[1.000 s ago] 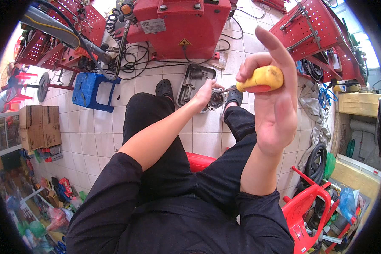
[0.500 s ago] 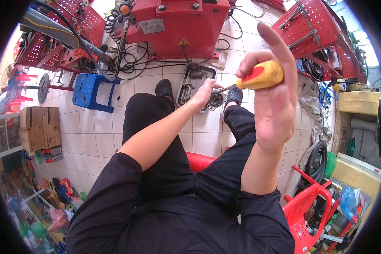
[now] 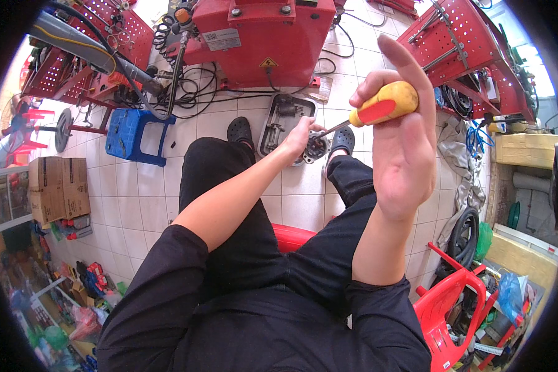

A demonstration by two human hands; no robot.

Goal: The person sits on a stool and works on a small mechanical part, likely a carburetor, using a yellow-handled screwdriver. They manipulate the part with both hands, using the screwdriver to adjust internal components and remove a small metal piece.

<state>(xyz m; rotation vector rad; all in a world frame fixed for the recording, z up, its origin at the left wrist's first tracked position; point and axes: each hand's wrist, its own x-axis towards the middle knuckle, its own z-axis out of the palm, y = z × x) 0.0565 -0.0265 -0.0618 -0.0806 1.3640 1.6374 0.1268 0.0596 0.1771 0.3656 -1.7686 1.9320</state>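
Screwdriver [image 3: 387, 103] with bulb-shaped yellow plastic handle, red side panel and thin metal shaft, sits in right hand [image 3: 404, 146], slanting down toward the left. Shaft end reaches round dark-grey metal part [image 3: 317, 147]; exact contact too small to tell. Fat handle end lies toward the palm, probably so push and twist can go straight down the shaft. Metal part is low between the feet, at the right edge of shallow rectangular grey metal tray [image 3: 265, 127], just beside right black rubber clog [image 3: 342, 140]. Left hand [image 3: 297, 137] is at the part, likely steadying it against the shaft. Tray holds more loose metal pieces, among them dark cylindrical metal piece [image 3: 286, 108]; its walls presumably keep them from rolling over white floor tiles [image 3: 304, 211]. Tray sits between right clog and left black rubber clog [image 3: 240, 130], within easy reach from the seat.

Hands are apart, joined only by the tool's line. Right: palm turned to the camera, one finger stretched upward, another bent round the handle, thumb folded in close; handle pinched between digits and palm, grip looks light. Left: fingers partly curled, touching the part's near-left side; fingertips mostly hidden, so cannot tell how firmly it clamps.
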